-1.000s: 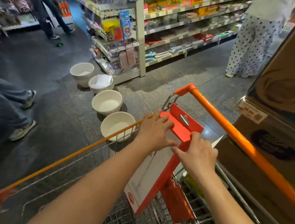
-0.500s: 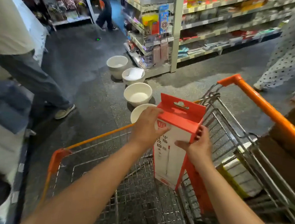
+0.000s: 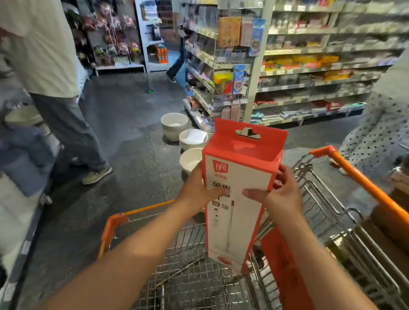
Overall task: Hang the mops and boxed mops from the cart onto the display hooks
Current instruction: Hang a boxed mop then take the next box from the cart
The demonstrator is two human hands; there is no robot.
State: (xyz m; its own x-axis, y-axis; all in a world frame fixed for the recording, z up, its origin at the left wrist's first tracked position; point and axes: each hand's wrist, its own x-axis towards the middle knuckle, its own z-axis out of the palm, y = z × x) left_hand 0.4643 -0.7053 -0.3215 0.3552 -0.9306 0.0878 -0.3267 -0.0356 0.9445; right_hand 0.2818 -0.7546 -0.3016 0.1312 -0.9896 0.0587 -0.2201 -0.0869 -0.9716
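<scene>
Both hands, left hand [image 3: 197,191] and right hand [image 3: 282,196], grip the upright boxed mop [image 3: 238,194] between them.

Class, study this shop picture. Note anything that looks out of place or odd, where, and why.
Three white tubs stand in a row on the aisle floor by the shelf end, not on any shelf. The boxed mop, between left hand and right hand, looks undamaged.
</scene>
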